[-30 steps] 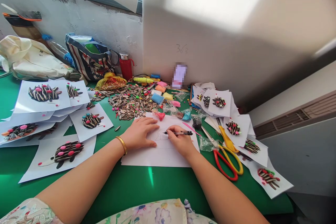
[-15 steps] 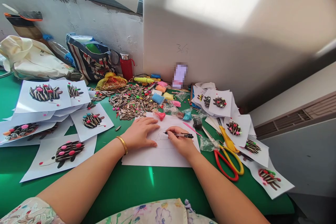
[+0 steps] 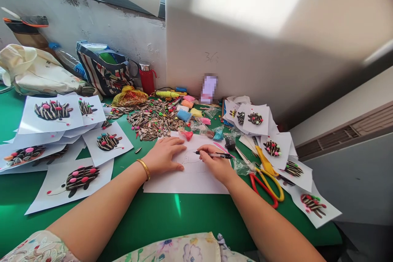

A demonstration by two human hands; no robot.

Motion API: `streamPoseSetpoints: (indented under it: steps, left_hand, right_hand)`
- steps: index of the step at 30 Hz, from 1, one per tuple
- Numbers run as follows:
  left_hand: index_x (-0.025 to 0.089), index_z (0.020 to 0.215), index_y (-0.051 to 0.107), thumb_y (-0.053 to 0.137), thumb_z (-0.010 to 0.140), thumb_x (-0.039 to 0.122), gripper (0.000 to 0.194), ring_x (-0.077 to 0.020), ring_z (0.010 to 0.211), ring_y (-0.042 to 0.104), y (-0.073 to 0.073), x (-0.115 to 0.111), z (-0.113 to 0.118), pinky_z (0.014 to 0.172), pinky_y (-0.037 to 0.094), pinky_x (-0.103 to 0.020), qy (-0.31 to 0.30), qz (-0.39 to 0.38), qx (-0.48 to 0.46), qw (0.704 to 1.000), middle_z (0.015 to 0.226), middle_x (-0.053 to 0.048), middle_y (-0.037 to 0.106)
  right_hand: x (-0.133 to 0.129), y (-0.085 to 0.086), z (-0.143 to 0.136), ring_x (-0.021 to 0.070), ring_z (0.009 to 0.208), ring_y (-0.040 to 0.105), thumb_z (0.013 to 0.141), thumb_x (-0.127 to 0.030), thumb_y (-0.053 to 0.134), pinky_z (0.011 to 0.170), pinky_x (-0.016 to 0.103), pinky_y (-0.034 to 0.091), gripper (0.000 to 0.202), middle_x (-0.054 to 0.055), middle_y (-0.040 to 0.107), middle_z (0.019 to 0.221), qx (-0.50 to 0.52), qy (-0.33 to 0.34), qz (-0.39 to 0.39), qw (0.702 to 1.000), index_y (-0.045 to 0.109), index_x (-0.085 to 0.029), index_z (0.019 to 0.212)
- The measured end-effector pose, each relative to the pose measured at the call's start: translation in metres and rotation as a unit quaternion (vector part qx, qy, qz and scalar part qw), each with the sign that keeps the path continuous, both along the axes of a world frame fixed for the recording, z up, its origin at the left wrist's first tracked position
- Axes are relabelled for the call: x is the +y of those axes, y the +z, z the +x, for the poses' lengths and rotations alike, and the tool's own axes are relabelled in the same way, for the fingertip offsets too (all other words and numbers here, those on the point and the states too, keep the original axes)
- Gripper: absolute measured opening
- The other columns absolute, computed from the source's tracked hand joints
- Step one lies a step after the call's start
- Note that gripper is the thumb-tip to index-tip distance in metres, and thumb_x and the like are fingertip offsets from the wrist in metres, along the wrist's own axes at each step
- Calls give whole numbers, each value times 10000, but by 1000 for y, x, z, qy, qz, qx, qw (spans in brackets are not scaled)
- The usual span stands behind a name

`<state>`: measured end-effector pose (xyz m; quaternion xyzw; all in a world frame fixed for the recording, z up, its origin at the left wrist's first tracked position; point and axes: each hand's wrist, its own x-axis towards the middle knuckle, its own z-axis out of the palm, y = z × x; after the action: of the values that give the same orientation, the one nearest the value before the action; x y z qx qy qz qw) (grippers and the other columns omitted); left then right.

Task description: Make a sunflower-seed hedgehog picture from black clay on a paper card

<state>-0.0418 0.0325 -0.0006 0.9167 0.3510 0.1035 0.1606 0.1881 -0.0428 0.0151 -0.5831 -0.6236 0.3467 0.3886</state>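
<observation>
A sheet of white paper (image 3: 184,182) lies in front of me on the green table, with thin pen lines of an outline on it. My left hand (image 3: 164,155) rests flat on its left part, fingers spread, a gold bangle (image 3: 144,169) at the wrist. In my right hand (image 3: 216,164) I grip a black pen (image 3: 219,155), its tip pointing left at the drawn lines. Whether the tip touches the paper I cannot tell. Just beyond the sheet are a pile of striped sunflower seeds (image 3: 153,118) and small bags of coloured clay (image 3: 184,115).
Finished hedgehog pictures (image 3: 81,180) made of seeds lie at the left, and more pictures (image 3: 273,149) at the right. Scissors (image 3: 267,184) with red and yellow handles and a yellow cutter (image 3: 266,161) lie right of the paper. Bags (image 3: 104,67) and a red flask (image 3: 147,80) stand behind.
My right hand with the pen has shifted slightly to the right on the paper. My left hand stays in place. The drawn outline looks much the same.
</observation>
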Motion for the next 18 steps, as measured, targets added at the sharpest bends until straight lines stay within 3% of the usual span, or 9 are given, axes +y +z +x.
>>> streamPoseSetpoints:
  steps: [4,7,14,18]
  left_hand:
    - [337,1318,576,742,674,618,722,-328,1350,399,-1,1,0,1117,267,-480,-3,3,-1,1000,1464,-44,483]
    - [335,1312,580,735,680,625,713,-330,1348,404,-2,2,-1,1116,273,-478,-3,8,-3,1000,1462,-43,487]
    - [330,1316,574,733,680,632,722,-328,1351,402,-1,2,-1,1111,278,-483,-7,12,3,1000,1467,-40,484]
    - [320,1316,575,734,690,620,712,-322,1352,402,-1,2,-1,1110,279,-474,-3,12,4,1000,1468,-40,485]
  right_hand:
    - [-5,17,2,177,797,655,871,-387,540,724,306,512,256,24,695,869,18,17,-40,999,665,-220,1020]
    - [-5,19,1,172,795,656,858,-372,545,719,298,515,237,20,690,856,33,34,-67,997,670,-221,990]
    - [-1,-9,-5,176,712,616,862,-417,506,665,296,494,251,12,661,752,62,-42,-68,995,644,-214,915]
    - [-1,-20,-6,190,775,618,872,-403,512,704,303,486,223,10,664,788,39,-29,-28,998,647,-230,911]
